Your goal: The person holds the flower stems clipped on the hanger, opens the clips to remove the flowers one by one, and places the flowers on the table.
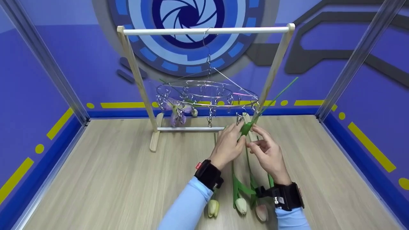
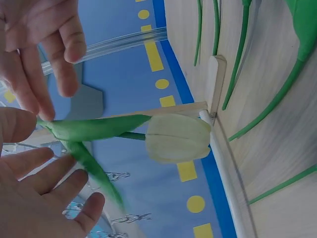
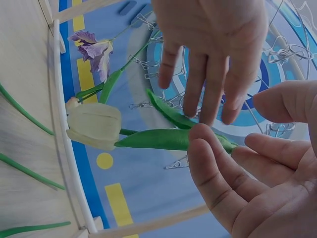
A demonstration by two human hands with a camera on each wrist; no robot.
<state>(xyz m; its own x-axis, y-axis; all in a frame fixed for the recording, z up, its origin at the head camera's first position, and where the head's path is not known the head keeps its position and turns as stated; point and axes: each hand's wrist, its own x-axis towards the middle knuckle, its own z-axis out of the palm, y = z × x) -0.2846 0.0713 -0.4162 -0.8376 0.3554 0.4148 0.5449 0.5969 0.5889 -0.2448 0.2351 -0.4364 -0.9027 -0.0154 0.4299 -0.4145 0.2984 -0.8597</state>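
Observation:
A white artificial tulip hangs head-down between the two hands, its green stem slanting up to the right. My left hand appears to pinch it near the leaf base, thumb and fingers on either side. My right hand touches the leaf and stem with relaxed fingers, the thumb held apart. Just above the left fingertips a metal clip dangles from the round wire hanger. Part of the grip is hidden behind the fingers.
The hanger hooks over the white bar of a wooden stand. A purple flower hangs at its left side. On the table lie a yellow tulip, a white tulip and a pink tulip, stems pointing at the stand.

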